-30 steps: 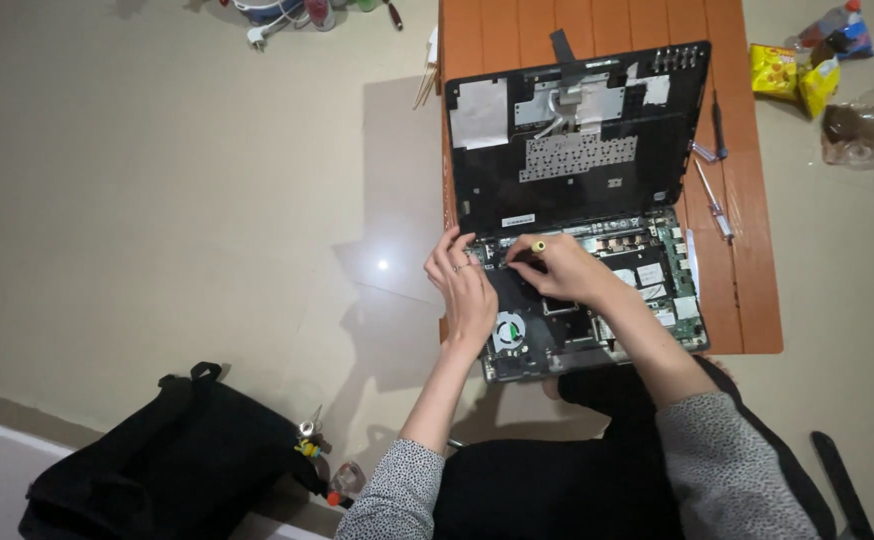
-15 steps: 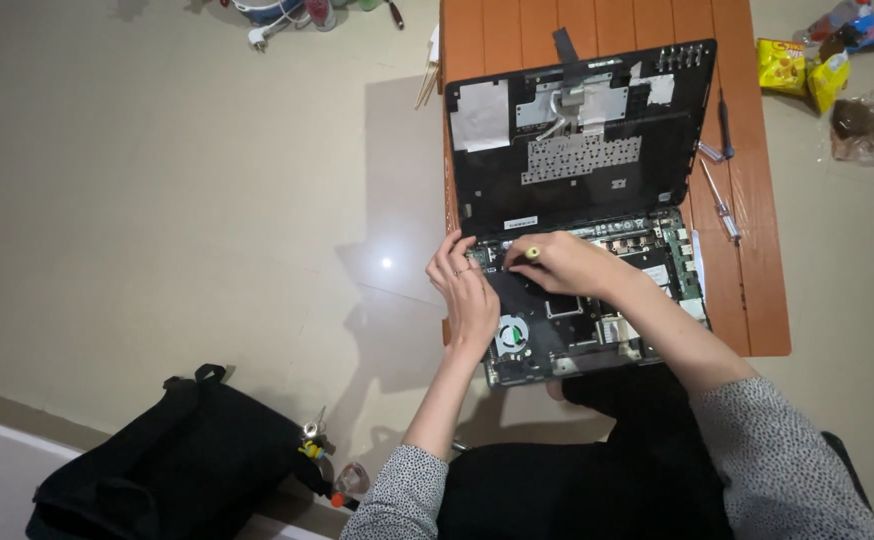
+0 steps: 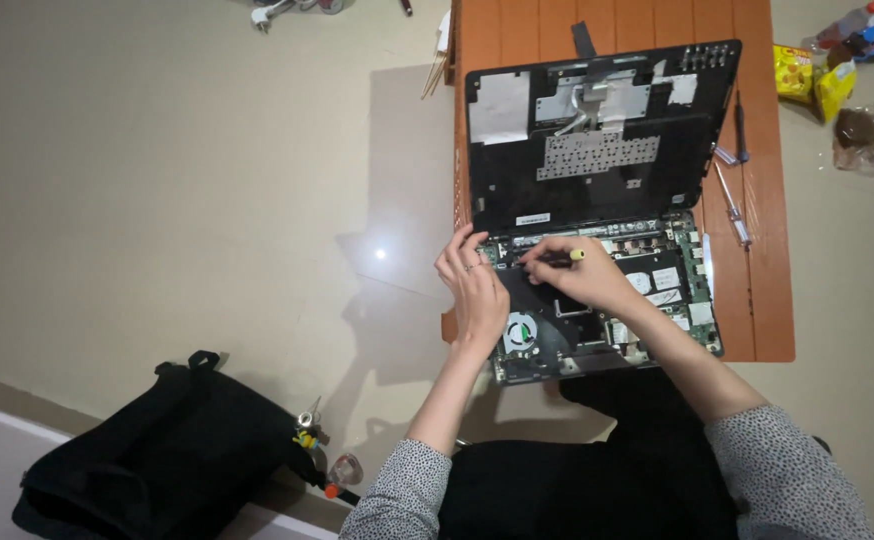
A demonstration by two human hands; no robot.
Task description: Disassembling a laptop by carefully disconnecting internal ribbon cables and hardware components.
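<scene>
An opened laptop lies on a low orange wooden table (image 3: 772,300). Its black keyboard cover (image 3: 597,150) is flipped back, underside up, and the exposed base (image 3: 657,300) shows the circuit board and a round fan (image 3: 522,331). My right hand (image 3: 582,278) grips a small screwdriver with a yellow end (image 3: 560,258), its tip pointing left at the board's upper left part. My left hand (image 3: 472,290) rests on the left edge of the base, fingers spread, holding nothing.
Two loose screwdrivers (image 3: 732,205) lie on the table's right side. A black bag (image 3: 162,460) sits on the floor at lower left with small tools (image 3: 307,435) beside it. Snack packets (image 3: 807,75) and a plastic bag (image 3: 872,130) are on the floor at upper right.
My right hand has shifted slightly left along the board's upper edge with the screwdriver. The left hand stays on the base's left edge.
</scene>
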